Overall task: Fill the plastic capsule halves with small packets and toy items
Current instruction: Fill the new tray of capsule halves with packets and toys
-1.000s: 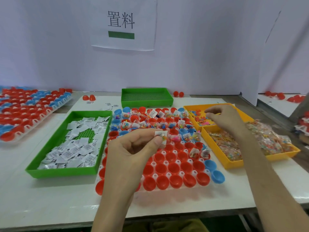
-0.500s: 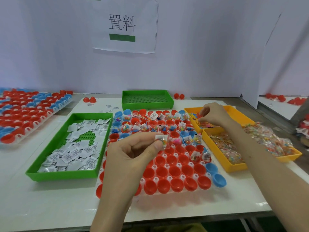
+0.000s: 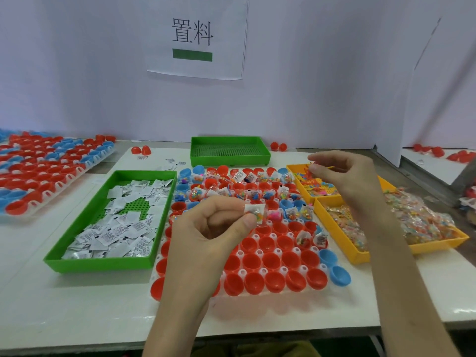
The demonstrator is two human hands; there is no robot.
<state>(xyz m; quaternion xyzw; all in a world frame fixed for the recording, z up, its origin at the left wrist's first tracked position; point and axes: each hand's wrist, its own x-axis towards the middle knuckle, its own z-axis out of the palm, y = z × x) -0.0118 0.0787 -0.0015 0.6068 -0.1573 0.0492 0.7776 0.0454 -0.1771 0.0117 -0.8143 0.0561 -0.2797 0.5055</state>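
A white rack [image 3: 260, 256] of red and blue capsule halves [image 3: 273, 261] lies in front of me; the far rows hold packets and toys, the near rows are hollow. My left hand [image 3: 213, 228] hovers over the rack's middle and pinches small packets [image 3: 255, 212], a white one and a clear one with coloured bits. My right hand [image 3: 345, 176] is raised above the small yellow tray [image 3: 296, 171] of toy pieces and pinches a small orange toy item [image 3: 313, 164] between thumb and fingertips.
A green tray [image 3: 103, 262] of white packets sits left of the rack. An empty green tray [image 3: 229, 153] stands behind it. A larger yellow tray [image 3: 355, 256] of clear candy packets lies right. Another capsule rack [image 3: 59, 184] is far left. Loose red capsule halves [image 3: 278, 146] sit by the wall.
My right hand dipped into the small yellow tray and has lifted back up with a small orange piece. My left hand has kept still with its packets.
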